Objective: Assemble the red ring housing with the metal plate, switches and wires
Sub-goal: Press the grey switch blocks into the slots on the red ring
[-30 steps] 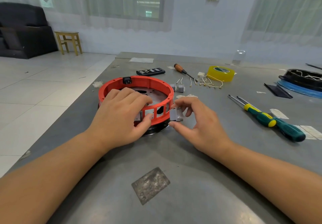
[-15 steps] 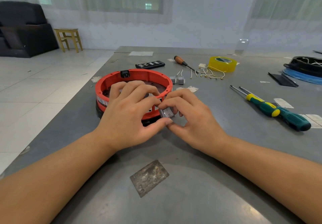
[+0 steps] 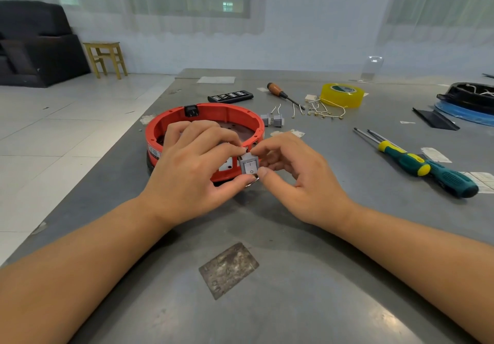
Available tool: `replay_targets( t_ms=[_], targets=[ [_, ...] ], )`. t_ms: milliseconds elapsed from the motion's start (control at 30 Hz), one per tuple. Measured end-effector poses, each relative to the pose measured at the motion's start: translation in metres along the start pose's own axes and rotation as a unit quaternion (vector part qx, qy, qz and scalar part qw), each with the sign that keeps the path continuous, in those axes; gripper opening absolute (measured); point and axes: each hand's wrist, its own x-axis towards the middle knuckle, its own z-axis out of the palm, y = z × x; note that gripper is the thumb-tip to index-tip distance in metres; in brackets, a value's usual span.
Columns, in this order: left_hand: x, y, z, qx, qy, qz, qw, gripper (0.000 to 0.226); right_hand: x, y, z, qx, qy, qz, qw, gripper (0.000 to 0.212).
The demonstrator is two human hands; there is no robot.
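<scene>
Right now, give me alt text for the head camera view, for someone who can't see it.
Two bare hands fit a grey rocker switch against the near wall of a red ring housing on a grey table: the left hand grips the ring, the right hand pinches the switch. Two screwdrivers and yellow tape lie to the right.

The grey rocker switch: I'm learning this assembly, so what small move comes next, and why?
Probably press the grey rocker switch squarely into the red ring housing wall. The right hand pinches it against the outer wall and the left hand steadies the ring.
</scene>
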Motion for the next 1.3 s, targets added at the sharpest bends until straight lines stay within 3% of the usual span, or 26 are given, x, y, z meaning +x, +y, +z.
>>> replay_targets(
  t_ms=[500, 767, 1033, 1300],
  targets=[
    [0.000, -0.007, 0.003, -0.001, 0.009, 0.038, 0.999, 0.044, 0.001, 0.001, 0.002, 0.114, 0.004, 0.143, 0.983, 0.019],
    [0.001, -0.007, 0.000, -0.001, 0.014, 0.035, 0.999, 0.045, -0.002, 0.001, 0.004, 0.101, -0.032, 0.096, 0.990, 0.029],
    [0.002, -0.007, -0.002, -0.018, 0.000, 0.037, 0.999, 0.045, 0.000, 0.002, 0.006, 0.186, -0.038, 0.133, 0.973, 0.023],
    [0.001, -0.020, -0.016, -0.047, -0.010, -0.030, 0.998, 0.031, 0.003, 0.004, 0.011, 0.190, -0.047, 0.147, 0.970, 0.022]
  ],
)
